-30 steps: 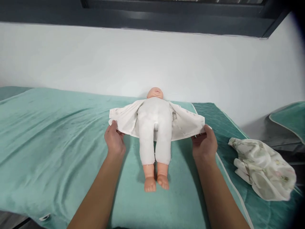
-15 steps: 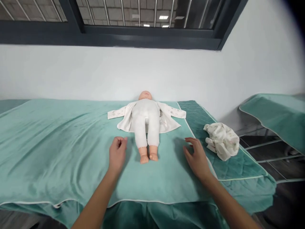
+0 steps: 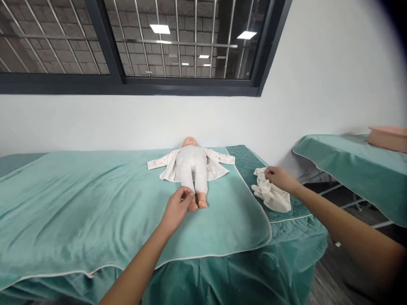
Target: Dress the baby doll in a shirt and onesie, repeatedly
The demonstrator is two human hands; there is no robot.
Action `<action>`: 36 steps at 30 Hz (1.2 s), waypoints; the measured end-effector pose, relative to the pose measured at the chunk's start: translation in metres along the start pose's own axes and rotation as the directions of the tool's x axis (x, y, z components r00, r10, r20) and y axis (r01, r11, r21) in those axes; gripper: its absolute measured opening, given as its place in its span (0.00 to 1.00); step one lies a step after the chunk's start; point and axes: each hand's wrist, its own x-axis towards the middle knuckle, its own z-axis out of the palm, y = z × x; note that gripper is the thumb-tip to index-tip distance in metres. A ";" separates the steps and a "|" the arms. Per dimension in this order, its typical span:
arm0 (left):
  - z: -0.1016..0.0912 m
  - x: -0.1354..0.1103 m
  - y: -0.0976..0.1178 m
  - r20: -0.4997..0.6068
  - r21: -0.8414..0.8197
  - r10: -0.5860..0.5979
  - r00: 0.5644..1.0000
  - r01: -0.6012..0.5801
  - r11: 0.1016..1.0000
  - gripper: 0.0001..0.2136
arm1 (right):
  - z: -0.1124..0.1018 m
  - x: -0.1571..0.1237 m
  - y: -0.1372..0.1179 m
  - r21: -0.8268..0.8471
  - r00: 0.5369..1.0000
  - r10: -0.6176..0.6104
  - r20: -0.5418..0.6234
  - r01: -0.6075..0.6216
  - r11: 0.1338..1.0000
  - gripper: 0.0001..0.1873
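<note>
A baby doll (image 3: pixel 191 159) lies on its back with its head toward the wall and bare feet toward me. It has white leggings and an open white jacket (image 3: pixel 171 170) with patterned sleeves spread to both sides. My left hand (image 3: pixel 176 208), fingers curled to the thumb with nothing visible in them, is in front of the doll's foot at left; whether they touch is unclear. On the right, my right hand (image 3: pixel 281 178) pinches the upper edge of a crumpled white patterned baby garment (image 3: pixel 273 197).
A light green blanket (image 3: pixel 95 212) covers the bed, over a darker quilted cover (image 3: pixel 243 159). Beyond a gap at right stands another green-covered surface (image 3: pixel 349 169) with a pink basin (image 3: pixel 388 139). A barred window (image 3: pixel 178 46) is above the white wall.
My right hand has moved right onto the crumpled garment and closed on it. My left hand has shifted right toward the doll's feet. The view has tilted up and turned right.
</note>
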 end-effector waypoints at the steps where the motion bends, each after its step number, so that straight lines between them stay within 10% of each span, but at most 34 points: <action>1: 0.003 0.001 0.007 0.040 -0.012 -0.005 0.999 0.005 1.000 0.10 | -0.007 0.009 -0.011 0.016 1.000 -0.016 0.001 0.016 1.000 0.10; 7: 0.025 -0.018 0.030 0.249 -0.104 0.058 0.967 -0.033 0.994 0.09 | -0.002 0.028 -0.030 -0.059 0.995 0.096 -0.021 -0.097 0.994 0.21; 14: -0.029 -0.051 0.003 0.353 0.012 -0.031 0.935 0.029 1.000 0.12 | 0.039 -0.003 0.034 -0.139 0.909 0.415 0.031 -0.407 0.903 0.25; 21: -0.033 -0.033 0.013 0.213 -0.059 -0.058 0.975 0.072 0.996 0.15 | 0.016 0.006 -0.048 0.340 0.985 -0.107 0.133 0.056 0.939 0.24; 28: 0.003 -0.009 0.068 -0.023 -0.434 0.123 0.992 -0.121 0.893 0.21 | 0.007 -0.059 -0.206 0.423 0.839 -0.544 0.015 0.487 0.764 0.29; 33: -0.017 0.010 0.082 -0.218 -0.560 0.048 0.975 -0.165 0.812 0.24 | 0.011 -0.080 -0.240 0.293 0.623 -0.782 0.025 0.743 0.601 0.31; 36: -0.039 0.018 0.092 -0.161 -0.564 0.086 0.983 -0.163 0.809 0.23 | -0.005 -0.070 -0.251 0.314 0.636 -0.772 -0.010 0.735 0.601 0.25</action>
